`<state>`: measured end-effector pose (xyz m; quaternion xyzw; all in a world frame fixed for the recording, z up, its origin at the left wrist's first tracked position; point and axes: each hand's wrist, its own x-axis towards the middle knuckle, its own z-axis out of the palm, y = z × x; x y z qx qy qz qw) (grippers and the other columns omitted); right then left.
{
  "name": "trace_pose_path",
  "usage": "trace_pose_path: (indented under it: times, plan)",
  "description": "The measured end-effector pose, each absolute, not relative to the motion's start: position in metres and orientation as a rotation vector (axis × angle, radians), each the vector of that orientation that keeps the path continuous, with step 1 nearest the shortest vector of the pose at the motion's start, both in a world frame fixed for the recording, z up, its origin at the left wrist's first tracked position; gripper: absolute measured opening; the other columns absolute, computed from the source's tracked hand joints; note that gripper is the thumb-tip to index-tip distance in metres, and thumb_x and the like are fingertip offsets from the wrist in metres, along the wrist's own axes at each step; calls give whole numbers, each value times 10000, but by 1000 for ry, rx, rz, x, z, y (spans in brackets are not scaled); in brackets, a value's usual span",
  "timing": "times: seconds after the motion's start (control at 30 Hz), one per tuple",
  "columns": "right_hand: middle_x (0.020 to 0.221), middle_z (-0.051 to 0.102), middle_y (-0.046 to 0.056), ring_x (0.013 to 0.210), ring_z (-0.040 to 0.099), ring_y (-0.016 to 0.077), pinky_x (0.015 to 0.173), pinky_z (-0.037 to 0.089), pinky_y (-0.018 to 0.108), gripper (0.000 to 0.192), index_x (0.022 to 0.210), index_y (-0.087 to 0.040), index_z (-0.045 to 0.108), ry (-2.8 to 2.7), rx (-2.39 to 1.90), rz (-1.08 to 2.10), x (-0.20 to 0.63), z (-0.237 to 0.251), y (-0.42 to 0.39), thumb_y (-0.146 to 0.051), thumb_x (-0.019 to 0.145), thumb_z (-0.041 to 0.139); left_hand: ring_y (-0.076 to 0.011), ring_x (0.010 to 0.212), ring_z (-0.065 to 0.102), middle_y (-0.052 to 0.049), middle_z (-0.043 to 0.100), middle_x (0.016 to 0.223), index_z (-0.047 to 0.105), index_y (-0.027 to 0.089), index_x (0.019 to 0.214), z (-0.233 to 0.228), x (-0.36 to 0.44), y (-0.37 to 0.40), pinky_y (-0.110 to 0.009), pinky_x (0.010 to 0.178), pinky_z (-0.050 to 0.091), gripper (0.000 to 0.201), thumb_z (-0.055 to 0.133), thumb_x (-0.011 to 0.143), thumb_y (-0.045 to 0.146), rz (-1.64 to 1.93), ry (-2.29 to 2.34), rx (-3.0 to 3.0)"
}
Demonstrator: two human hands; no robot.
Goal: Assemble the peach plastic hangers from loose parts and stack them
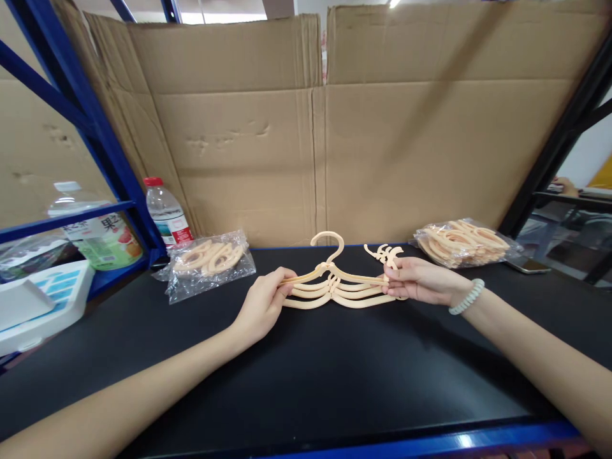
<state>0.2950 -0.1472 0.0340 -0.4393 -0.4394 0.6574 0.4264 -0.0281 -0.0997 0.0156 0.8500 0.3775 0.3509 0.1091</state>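
Brown corrugated cardboard sheets (382, 127) stand as the back wall behind a black flat tabletop (306, 376) framed by blue steel racking (90, 127); far left on a side shelf sit a white plastic tray (38, 306), a green-labelled juice bottle (95, 233) and a clear water bottle with a red cap (165, 213). On the tabletop, a clear plastic bag of peach hangers (208, 261) lies back left and a second, fuller bag of the same (463, 242) back right, well apart. Centre of the table: a stack of peach plastic clothes hangers (335, 284), hook up, pinched at its left end by the left hand (262, 306) and at its right end by the right hand (421, 280), which wears a pale bead bracelet (466, 296).
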Motion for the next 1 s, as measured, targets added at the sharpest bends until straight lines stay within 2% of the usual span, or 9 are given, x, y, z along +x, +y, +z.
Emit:
trace_pose_path:
  times: [0.2,0.43,0.7,1.0]
  plan:
    - [792,660,61,718,682,120,782,573,227,176,704,-144,537,-1092,-1083,1683,298,33,-146,-135,797,687,-186,751,575,-19,649,835,557,211,928,16,-27,-100,-301,714,431,177,388,898,251,1039,1101,2546]
    - [758,657,50,717,686,131,744,582,224,202,681,-153,523,-1084,-1068,1676,299,37,-149,-127,780,697,-172,723,572,-5,631,805,550,208,939,15,-27,-99,-282,691,426,174,385,911,254,1026,1080,2525]
    - [781,672,79,795,698,160,821,557,266,224,660,-162,485,-1082,-1068,1739,303,37,-147,-134,799,658,-175,728,576,-14,644,814,553,207,940,14,-28,-98,-293,704,434,176,388,905,254,1032,1081,2523]
    - [886,701,120,799,698,167,788,560,274,207,685,-163,490,-1080,-1073,1725,304,38,-148,-153,798,663,-174,715,583,-9,649,799,554,213,928,15,-27,-99,-288,692,436,174,392,902,270,1044,1085,2526]
